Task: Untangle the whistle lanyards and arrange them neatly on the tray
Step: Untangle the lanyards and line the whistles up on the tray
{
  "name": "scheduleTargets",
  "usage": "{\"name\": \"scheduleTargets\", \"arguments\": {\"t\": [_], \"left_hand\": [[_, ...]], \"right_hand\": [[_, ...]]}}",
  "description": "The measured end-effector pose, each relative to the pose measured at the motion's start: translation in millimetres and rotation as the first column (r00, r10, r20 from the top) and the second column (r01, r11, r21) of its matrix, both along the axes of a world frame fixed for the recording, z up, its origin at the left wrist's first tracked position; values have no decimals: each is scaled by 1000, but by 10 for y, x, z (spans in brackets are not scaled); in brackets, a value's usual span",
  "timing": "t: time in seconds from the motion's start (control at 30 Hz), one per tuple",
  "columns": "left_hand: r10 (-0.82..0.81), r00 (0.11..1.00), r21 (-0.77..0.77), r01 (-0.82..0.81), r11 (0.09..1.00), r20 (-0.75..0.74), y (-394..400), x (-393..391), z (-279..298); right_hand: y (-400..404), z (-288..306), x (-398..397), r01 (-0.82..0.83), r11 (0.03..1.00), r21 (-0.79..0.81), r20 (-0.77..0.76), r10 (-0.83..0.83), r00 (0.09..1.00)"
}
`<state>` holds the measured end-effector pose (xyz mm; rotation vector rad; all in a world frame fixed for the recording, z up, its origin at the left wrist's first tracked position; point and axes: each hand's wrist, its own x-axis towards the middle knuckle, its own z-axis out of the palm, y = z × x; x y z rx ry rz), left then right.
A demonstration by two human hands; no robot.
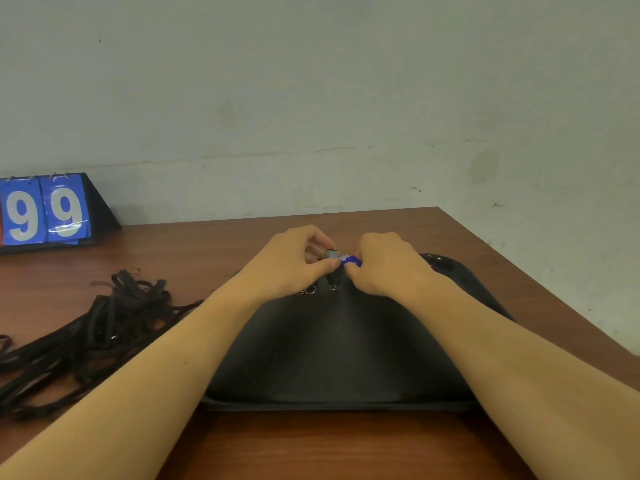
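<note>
A black tray (339,358) lies on the brown table in front of me. Over its far part, my left hand (294,261) pinches a small silver whistle (331,254). My right hand (384,265) pinches a blue whistle (352,260) right beside it; the fingertips of both hands nearly touch. Small metal rings (309,290) and a dark clip (333,281) show just below the hands on the tray. A tangled heap of black lanyards (104,327) lies on the table left of the tray, partly under my left forearm.
A blue flip scoreboard (45,211) showing 99 stands at the back left against the wall. The table's right edge (540,292) runs diagonally close to the tray. Bare wood shows at the table's near edge.
</note>
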<state>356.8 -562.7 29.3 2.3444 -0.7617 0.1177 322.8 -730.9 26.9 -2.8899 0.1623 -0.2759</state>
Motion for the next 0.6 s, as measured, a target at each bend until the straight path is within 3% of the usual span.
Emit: {"name": "scheduleTargets", "arguments": {"t": [0.23, 0.3, 0.43, 0.6], "left_hand": [[-6, 1000, -15, 7, 1000, 10, -9, -4, 26], [0, 1000, -38, 1, 999, 18, -10, 2, 40], [13, 1000, -39, -12, 999, 7, -5, 9, 34], [12, 999, -32, -11, 999, 38, 6, 35, -5]], "right_hand": [[1, -14, 51, 14, 996, 91, -7, -14, 1000], [11, -4, 81, 20, 968, 251, -36, -11, 999], [100, 63, 75, 89, 807, 583, -137, -11, 991], [109, 43, 62, 69, 811, 581, -133, 11, 991]]}}
